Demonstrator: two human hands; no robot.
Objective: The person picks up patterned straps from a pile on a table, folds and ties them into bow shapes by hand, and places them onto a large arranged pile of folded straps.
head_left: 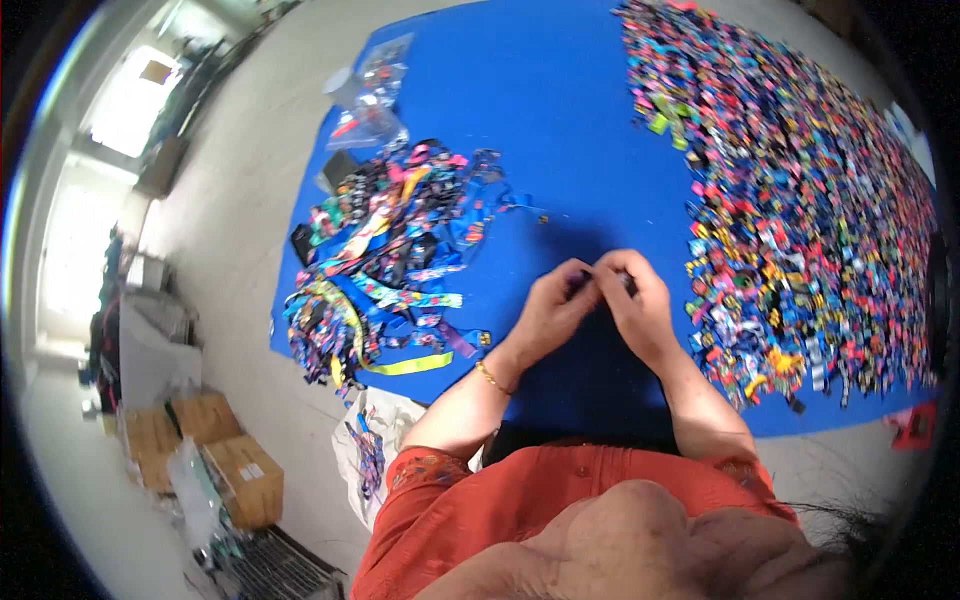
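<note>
My left hand (556,308) and my right hand (640,308) meet over the front middle of the blue tabletop (560,90). The fingers of both are curled, with the fingertips together. Something small and dark shows between them, mostly hidden by the fingers; I cannot make out what it is. To the left of my hands lies a tangled heap of colourful printed straps (400,290), some with dark plastic pieces among them. One purple strap (458,338) and a yellow-green strap (410,365) stick out of the heap towards my left forearm.
Many small multicoloured strap pieces (800,180) lie closely packed along the right side. Clear plastic bags (375,115) sit at the back left. Below the left edge is a white sack (390,425) with straps in it. Cardboard boxes (245,475) stand on the floor, far left.
</note>
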